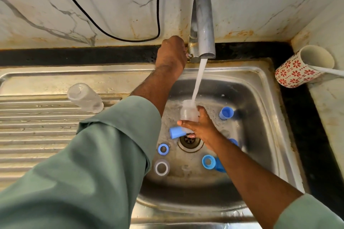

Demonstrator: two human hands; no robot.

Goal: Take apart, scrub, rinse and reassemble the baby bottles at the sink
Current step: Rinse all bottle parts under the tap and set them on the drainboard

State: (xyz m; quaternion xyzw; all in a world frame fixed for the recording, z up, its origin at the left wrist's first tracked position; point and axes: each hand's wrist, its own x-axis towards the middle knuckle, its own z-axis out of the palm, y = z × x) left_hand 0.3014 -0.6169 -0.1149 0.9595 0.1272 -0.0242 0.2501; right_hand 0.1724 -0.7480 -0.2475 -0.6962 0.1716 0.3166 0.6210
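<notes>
My right hand (202,126) grips a clear baby bottle (189,112) upright in the sink basin (260,117), its mouth under the running stream from the tap (202,24). My left hand (172,52) is curled round the tap handle at the spout's base. A second clear bottle (84,97) lies on its side on the ribbed drainboard (37,126). On the basin floor lie two blue caps (226,113) (176,132), blue screw rings (163,148) (208,161) and a greyish ring (162,167).
A red-and-white flowered mug (297,69) with a white handle sticking out stands on the counter at the right. The drain (189,141) sits in the basin's middle. A black cable (130,37) hangs along the marble wall behind.
</notes>
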